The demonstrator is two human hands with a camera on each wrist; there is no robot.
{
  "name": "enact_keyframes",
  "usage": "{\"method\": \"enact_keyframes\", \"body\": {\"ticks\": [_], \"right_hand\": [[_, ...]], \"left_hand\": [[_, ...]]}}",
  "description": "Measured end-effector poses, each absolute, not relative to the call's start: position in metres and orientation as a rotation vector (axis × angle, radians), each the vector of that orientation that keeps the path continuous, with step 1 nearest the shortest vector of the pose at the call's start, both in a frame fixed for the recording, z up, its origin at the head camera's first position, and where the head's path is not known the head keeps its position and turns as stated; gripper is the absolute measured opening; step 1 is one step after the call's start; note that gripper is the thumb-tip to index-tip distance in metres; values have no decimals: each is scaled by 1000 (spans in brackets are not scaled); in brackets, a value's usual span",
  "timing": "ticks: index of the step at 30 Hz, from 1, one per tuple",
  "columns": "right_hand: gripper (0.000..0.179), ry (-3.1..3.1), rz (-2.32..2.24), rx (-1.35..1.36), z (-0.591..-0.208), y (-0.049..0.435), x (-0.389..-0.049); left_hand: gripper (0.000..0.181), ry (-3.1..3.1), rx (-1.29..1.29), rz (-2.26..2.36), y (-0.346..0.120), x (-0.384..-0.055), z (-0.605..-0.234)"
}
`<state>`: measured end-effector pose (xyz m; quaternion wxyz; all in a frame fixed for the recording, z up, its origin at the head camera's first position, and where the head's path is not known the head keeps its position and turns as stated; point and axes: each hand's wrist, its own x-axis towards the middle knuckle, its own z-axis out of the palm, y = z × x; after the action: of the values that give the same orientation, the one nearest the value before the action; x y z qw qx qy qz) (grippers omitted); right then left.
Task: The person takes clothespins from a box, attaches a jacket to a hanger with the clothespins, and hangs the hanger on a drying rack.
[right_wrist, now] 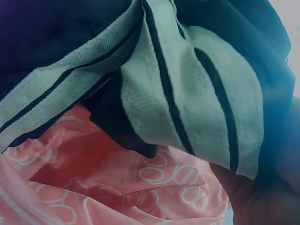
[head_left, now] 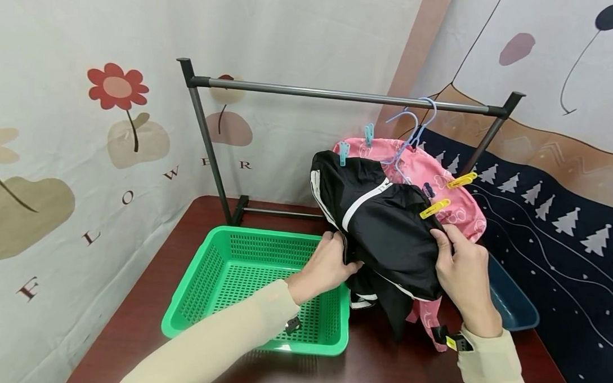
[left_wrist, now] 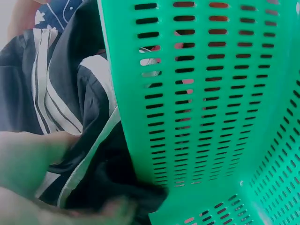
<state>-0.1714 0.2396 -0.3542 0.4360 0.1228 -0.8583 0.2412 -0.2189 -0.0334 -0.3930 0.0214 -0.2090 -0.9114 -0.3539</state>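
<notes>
A black jacket (head_left: 396,234) with white stripes and a white zipper hangs bunched from a light-blue hanger. My left hand (head_left: 329,263) grips its left edge, above the rim of the green basket (head_left: 181,300). On the other side my right hand (head_left: 461,270) pinches the jacket's right edge, just below a yellow clothespin (head_left: 435,208). A blue clothespin (head_left: 344,153) sits on the jacket's upper left. White-striped trim (right_wrist: 187,103) hangs close to my hand in the right wrist view. Behind the jacket hangs a pink printed garment (head_left: 468,211), clipped with another blue and another yellow clothespin.
A grey metal bar (head_left: 300,92) on black uprights carries two light-blue hangers (head_left: 426,122). The slotted basket stands on the dark red table (head_left: 391,369), left of the garments. A dark blue basin (head_left: 513,297) is at the right, partly behind my right hand. Printed curtains hang behind.
</notes>
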Motion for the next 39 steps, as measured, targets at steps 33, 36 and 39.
{"method": "enact_keyframes", "body": {"ticks": [33,36,39], "right_hand": [[9,-2080,577,361,-368,244,-175],[7,-2081,578,360,-369,244,-175],[7,-2082,575,359,-369,245,-175]], "left_hand": [[64,-2885,-719,-898,-154,-257,-367],[52,-2800,-604,-952,-177,-263,-364],[45,-2724,-507,-984,-198,-266,-363]]}}
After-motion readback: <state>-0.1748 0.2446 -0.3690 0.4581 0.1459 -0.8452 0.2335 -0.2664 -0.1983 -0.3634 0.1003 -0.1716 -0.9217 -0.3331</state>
